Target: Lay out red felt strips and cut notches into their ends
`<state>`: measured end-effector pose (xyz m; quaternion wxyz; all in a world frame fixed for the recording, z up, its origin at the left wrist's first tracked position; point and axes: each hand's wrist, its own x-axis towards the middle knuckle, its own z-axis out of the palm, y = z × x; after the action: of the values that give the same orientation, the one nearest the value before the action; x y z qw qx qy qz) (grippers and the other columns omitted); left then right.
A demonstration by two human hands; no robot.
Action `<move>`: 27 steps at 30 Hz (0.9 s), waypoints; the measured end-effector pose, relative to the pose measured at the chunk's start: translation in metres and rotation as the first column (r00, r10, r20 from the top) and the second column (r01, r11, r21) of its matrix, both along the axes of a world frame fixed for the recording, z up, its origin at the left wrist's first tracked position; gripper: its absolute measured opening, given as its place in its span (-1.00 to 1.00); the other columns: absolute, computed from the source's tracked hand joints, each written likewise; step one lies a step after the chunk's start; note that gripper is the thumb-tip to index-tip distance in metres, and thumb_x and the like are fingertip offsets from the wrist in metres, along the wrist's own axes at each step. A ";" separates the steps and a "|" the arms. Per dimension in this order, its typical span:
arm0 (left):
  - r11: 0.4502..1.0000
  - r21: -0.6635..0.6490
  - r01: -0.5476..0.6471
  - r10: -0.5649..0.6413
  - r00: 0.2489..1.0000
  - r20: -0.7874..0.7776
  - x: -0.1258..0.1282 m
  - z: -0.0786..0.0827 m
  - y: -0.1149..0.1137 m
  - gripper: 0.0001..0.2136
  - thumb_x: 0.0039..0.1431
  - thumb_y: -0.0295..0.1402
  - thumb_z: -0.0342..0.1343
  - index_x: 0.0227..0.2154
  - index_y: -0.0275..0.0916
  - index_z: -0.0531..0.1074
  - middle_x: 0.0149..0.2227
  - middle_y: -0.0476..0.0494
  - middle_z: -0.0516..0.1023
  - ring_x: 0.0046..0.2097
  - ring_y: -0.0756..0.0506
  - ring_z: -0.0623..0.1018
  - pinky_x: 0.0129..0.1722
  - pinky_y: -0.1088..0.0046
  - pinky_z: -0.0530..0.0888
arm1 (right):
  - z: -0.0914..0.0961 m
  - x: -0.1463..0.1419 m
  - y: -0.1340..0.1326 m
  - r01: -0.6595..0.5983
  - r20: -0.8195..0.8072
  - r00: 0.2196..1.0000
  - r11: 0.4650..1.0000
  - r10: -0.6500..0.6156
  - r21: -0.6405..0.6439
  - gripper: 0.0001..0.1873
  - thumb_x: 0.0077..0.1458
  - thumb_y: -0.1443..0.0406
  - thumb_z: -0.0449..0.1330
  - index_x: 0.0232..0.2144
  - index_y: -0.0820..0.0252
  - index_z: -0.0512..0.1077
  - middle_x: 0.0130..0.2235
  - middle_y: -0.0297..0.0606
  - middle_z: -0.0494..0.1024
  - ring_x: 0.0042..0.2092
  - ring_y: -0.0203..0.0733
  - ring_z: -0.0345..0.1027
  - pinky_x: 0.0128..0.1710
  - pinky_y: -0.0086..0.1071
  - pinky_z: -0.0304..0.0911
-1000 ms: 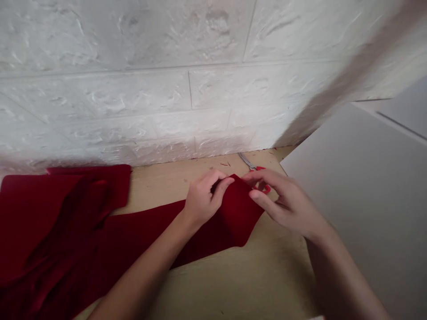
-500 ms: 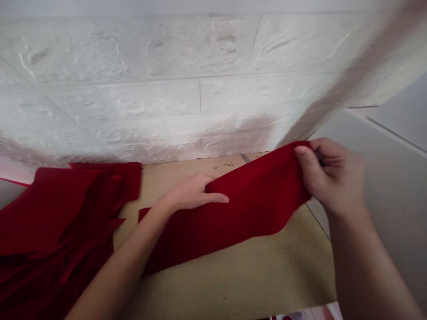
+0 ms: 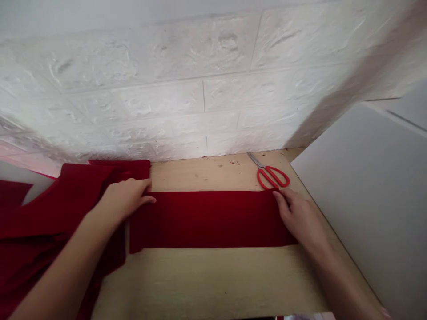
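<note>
A long strip of dark red felt-like fabric (image 3: 207, 220) lies flat and straight across the wooden tabletop (image 3: 207, 280). My left hand (image 3: 126, 198) rests palm down on the strip's left end, where it meets a larger crumpled piece of the same red fabric (image 3: 76, 195). My right hand (image 3: 298, 218) lies on the strip's right end, with its fingers spread along the far edge. Neither hand is closed on the fabric. Just beyond my right fingertips lie red-handled scissors (image 3: 271, 175), shut and untouched.
A white textured brick-pattern wall (image 3: 167, 89) rises along the table's far edge. A large white board (image 3: 360, 195) stands on the right. Tiny red scraps lie near the scissors. The wooden surface continues in front of the strip.
The strip has dropped from my raised hands and now lies flat and straightened on the table. My right hand has let go of its raised end. The scissors are now fully visible.
</note>
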<state>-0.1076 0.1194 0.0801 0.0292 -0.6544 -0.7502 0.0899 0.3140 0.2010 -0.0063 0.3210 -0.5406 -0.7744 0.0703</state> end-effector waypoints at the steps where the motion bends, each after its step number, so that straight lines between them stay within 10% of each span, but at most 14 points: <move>1: 0.999 0.041 0.007 -0.004 0.998 -0.068 0.010 -0.009 -0.002 -0.86 0.15 -0.24 0.20 -0.31 -0.18 0.51 -0.32 -0.24 0.62 -0.31 -0.32 0.60 -0.40 0.27 0.44 | -0.004 -0.002 -0.001 0.011 0.067 0.998 0.997 -0.015 0.071 -0.69 0.34 0.17 0.02 -0.36 0.10 0.48 -0.56 -0.25 0.51 -0.62 -0.09 0.34 -0.62 -0.26 0.18; 6: 0.941 0.287 0.180 -0.179 0.983 -0.031 0.080 -0.052 -0.015 -0.65 0.33 -0.31 0.03 0.06 -0.38 0.46 0.14 -0.48 0.48 0.13 -0.42 0.50 0.07 0.01 0.47 | -0.013 -0.001 -0.001 0.022 0.196 0.979 0.983 -0.058 0.183 -0.67 0.36 0.19 -0.02 -0.24 0.09 0.53 -0.60 -0.30 0.45 -0.66 -0.11 0.27 -0.60 -0.22 0.21; 13: 0.871 0.253 0.420 -0.461 0.878 0.130 0.128 -0.101 -0.024 -0.32 0.37 0.07 -0.13 0.38 -0.26 0.14 0.43 -0.45 0.06 0.43 -0.44 0.09 0.33 -0.23 0.16 | -0.017 -0.005 0.002 0.068 0.224 0.969 0.987 -0.099 0.142 -0.62 0.37 0.13 -0.05 -0.30 0.12 0.50 -0.66 -0.33 0.31 -0.69 -0.16 0.17 -0.62 -0.25 0.15; 27: 0.902 0.246 0.354 -0.415 0.868 0.273 0.124 -0.099 -0.027 -0.26 0.28 0.01 0.01 0.43 -0.17 0.02 0.47 -0.31 -0.08 0.47 -0.44 -0.06 0.36 -0.35 -0.04 | -0.008 -0.018 -0.009 0.178 0.457 0.855 0.967 -0.244 0.182 -0.71 0.34 0.19 -0.02 -0.31 0.15 0.45 -0.64 -0.19 0.36 -0.64 0.00 0.28 -0.64 -0.25 0.08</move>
<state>0.0162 0.0922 -0.0189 -0.0133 -0.7911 -0.6041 -0.0957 0.2962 0.1921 -0.0139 0.1620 -0.6004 -0.7682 -0.1523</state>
